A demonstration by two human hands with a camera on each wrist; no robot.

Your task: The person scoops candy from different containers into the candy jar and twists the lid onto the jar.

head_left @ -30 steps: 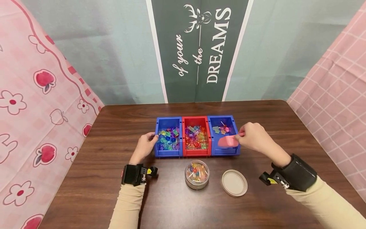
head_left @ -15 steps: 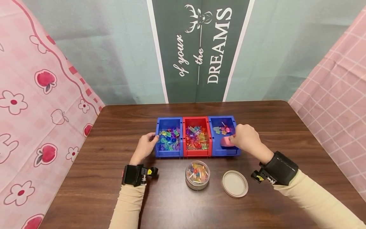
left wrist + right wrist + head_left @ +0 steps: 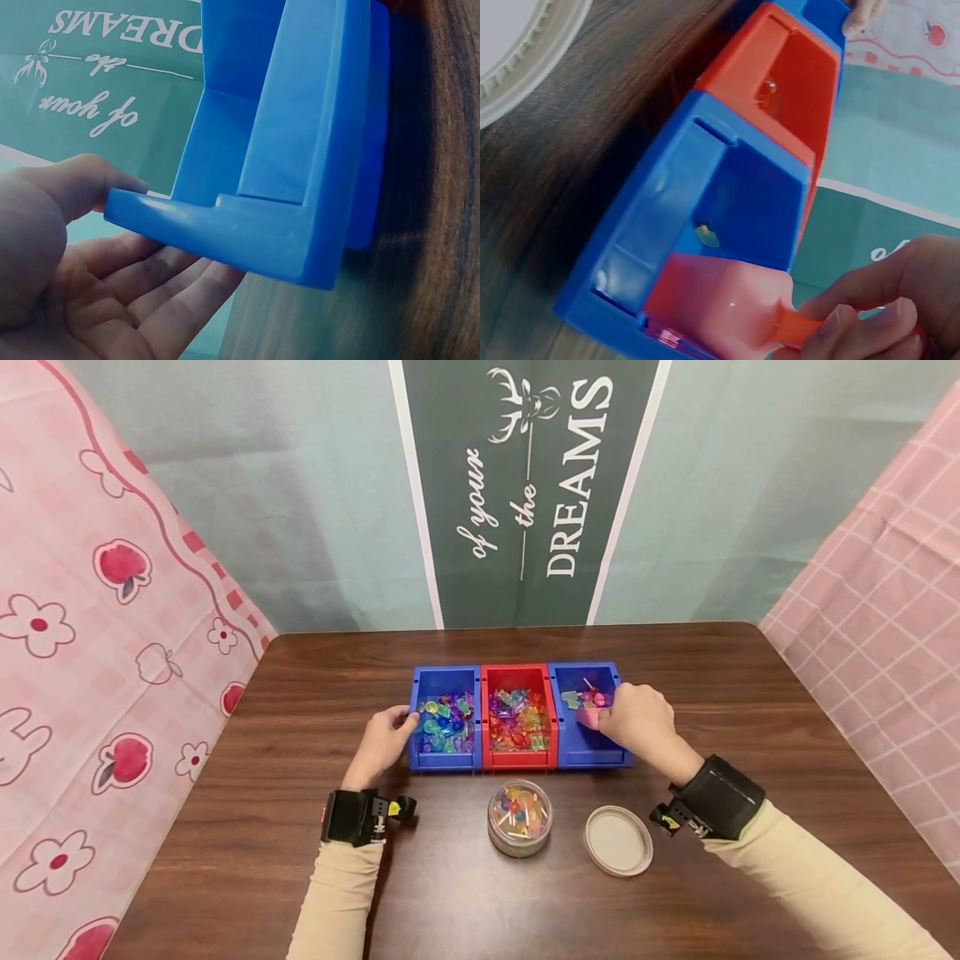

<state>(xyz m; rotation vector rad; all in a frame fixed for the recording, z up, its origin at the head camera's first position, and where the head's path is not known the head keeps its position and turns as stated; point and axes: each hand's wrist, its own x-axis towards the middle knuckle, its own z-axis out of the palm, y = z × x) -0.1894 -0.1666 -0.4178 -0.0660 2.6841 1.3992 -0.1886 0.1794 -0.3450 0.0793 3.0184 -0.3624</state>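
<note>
My left hand [image 3: 380,745] grips the outer side wall of the left blue bin [image 3: 446,762]. In the left wrist view its thumb lies over the rim and the fingers are against the outside. My right hand [image 3: 641,718] holds a pink scoop [image 3: 716,298] by its short handle. The scoop's head is down inside the right blue bin [image 3: 596,757], close to a few star-shaped and pink beads [image 3: 588,699]. Between the blue bins stands a red bin [image 3: 519,761] with many colourful clear beads. More beads, mostly blue, green and purple, lie in the left bin.
A round clear jar [image 3: 520,843] of mixed beads and small white sticks stands in front of the red bin. Right of it a pale round lid [image 3: 618,841] lies on the brown wooden table [image 3: 480,910]. Hanging cloths border the table's back and sides.
My right hand has lowered the pink scoop into the right blue bin and pushed it farther back, toward the beads. The left hand stays on its bin.
</note>
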